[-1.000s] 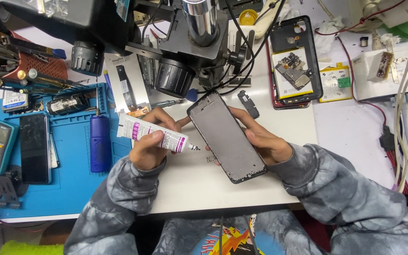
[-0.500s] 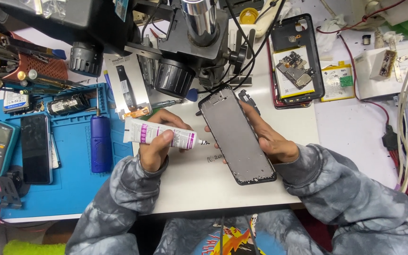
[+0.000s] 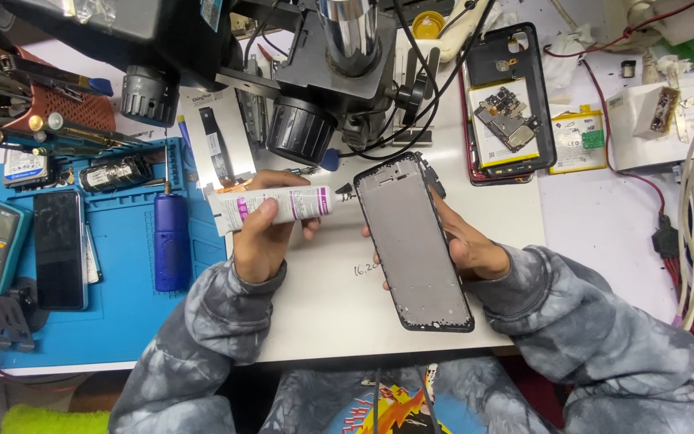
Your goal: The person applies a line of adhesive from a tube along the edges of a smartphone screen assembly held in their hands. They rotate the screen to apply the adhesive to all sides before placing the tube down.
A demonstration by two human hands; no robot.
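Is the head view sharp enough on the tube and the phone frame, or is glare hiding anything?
Head view: evenly lit, tube in the left hand and phone frame in the right hand are sharp; glare only on the chrome microscope barrel; edges slightly bowed.

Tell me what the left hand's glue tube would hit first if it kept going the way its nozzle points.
The left hand holds the glue tube with its nozzle aimed rightward. Straight on, it would probably first meet the top left edge of the phone frame, which the right hand holds. Relative height is unclear.
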